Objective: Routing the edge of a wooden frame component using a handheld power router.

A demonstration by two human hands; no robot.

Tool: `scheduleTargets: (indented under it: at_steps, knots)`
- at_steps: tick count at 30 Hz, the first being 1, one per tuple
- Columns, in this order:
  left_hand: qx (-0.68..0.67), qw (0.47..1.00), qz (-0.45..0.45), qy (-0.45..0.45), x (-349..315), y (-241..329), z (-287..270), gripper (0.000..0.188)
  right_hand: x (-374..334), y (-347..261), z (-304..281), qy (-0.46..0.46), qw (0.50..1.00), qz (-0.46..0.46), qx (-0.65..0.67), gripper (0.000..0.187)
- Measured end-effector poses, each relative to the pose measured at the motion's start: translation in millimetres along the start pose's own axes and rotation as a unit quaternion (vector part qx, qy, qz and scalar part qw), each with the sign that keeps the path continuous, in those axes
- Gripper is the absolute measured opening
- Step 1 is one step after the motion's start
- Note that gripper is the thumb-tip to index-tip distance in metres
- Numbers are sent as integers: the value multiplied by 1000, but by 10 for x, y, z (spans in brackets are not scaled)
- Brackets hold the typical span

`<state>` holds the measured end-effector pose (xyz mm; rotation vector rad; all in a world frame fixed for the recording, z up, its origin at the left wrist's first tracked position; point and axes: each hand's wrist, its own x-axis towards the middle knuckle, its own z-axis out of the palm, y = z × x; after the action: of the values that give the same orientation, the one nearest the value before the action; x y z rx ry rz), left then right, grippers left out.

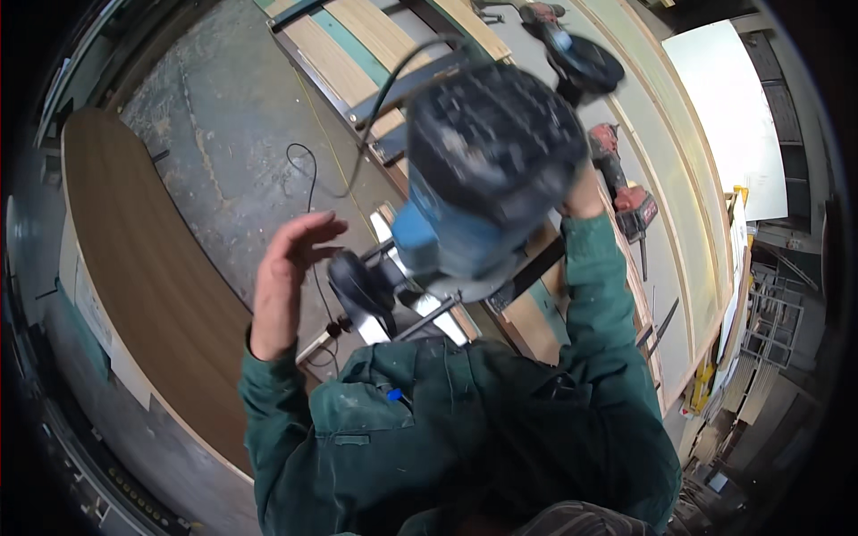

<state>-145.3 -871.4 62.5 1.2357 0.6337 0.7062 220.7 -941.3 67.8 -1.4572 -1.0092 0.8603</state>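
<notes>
A large router with a blue body and black top is lifted close to the camera and looks blurred. My right hand grips it at its right side, mostly hidden behind the tool. The router's black side knob and its metal base point down to the left. My left hand is raised with fingers spread just left of that knob, holding nothing. A black cable runs from the top of the tool up and left. I wear a green work jacket.
A curved brown wooden panel lies at the left on the concrete floor. On the long pale workbench at the right sit a red cordless drill and a black sander. Wooden slats lie beyond the router.
</notes>
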Motion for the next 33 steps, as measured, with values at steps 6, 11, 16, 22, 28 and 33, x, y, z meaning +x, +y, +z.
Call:
scheduleTargets:
  at_steps: [6, 11, 16, 22, 28, 33]
  knots:
    - [25, 980, 52, 190, -218, -231, 830, 43, 99, 61, -43, -28, 987, 97, 122, 35]
    - [57, 955, 59, 285, -123, -240, 911, 39, -52, 19, -34, -57, 989, 91, 98, 44]
    - [18, 945, 86, 315, -183, -361, 1057, 41, -201, -115, -163, -93, 988, 97, 75, 51]
    - [19, 943, 91, 319, -164, -387, 1126, 39, -313, -110, -311, -137, 967, 158, 142, 43]
    - [19, 946, 116, 301, -70, -382, 1011, 35, -297, -41, -263, -128, 968, 117, 183, 31]
    - [12, 941, 149, 304, -46, -429, 991, 35, -298, 33, -227, -124, 972, 92, 177, 36]
